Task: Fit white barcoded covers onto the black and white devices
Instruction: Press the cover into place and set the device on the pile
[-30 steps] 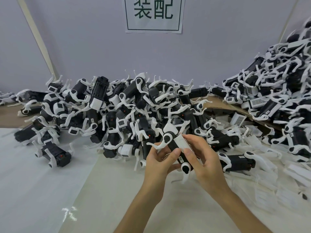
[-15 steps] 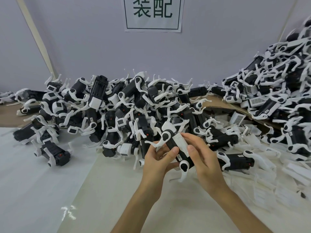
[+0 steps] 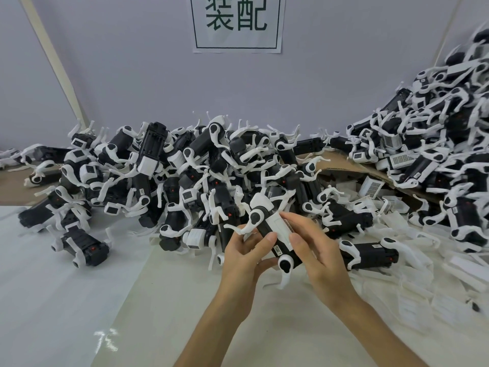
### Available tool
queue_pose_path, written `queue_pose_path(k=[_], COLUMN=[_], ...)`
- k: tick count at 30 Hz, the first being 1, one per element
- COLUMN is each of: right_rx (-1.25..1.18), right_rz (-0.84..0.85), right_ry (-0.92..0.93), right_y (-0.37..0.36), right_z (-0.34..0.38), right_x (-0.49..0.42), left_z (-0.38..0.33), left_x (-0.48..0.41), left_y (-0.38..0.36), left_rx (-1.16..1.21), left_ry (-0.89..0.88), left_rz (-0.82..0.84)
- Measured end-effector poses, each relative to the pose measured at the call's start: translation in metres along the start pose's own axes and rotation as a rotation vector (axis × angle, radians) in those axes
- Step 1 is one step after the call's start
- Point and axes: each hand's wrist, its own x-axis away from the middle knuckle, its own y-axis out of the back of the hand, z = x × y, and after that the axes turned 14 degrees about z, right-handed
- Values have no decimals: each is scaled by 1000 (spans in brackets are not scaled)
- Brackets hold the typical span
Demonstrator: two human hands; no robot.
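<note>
I hold one black and white device (image 3: 267, 234) above the table, in front of the big pile. My left hand (image 3: 243, 256) grips its left side, thumb lying across the black body. A white barcoded cover (image 3: 281, 229) lies on the device's upper face. My right hand (image 3: 315, 250) curls round the right side, with its thumb and forefinger pressing on the cover. The device's white legs stick out above and below my hands.
A heap of black and white devices (image 3: 185, 181) fills the back of the table, and a taller heap (image 3: 436, 160) rises at the right. Loose white covers (image 3: 412, 295) lie at the right. One device (image 3: 370, 251) lies just right of my hands. A sign (image 3: 236, 22) hangs on the wall.
The cover has slid further down along the device under my right fingers. Both hands keep their hold in almost the same spot.
</note>
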Motion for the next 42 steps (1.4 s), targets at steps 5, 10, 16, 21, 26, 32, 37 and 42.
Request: queue_pose_path(k=[5,10,16,21,26,32,37,42], right_rx=[-23,-48,-47,-76,-52,-54,-70,-74], right_rz=[-22,-43,-52,35,70,56,65,89], right_ry=[3,-6,-59,-97,-88,-91,-97,-113], right_y=[2,3,3,1,-2,-4,-5,-3], right_z=[-1,-1,-3,-2,0,-1,-3,-1], right_x=[-2,-4,-2,0,0,1,1,1], left_z=[1,1,-3,-7,-5,-3,-2,-1], left_x=[-1,0,2,5,4,3,3,4], left_y=[1,4,4,4,3,3,4,4], left_rx=[29,13,-1,-103,-168,-202,-214,-170], left_ry=[7,19,46,33,35,38,30,35], left_rz=[-15,30,92,198,157,121,112,138])
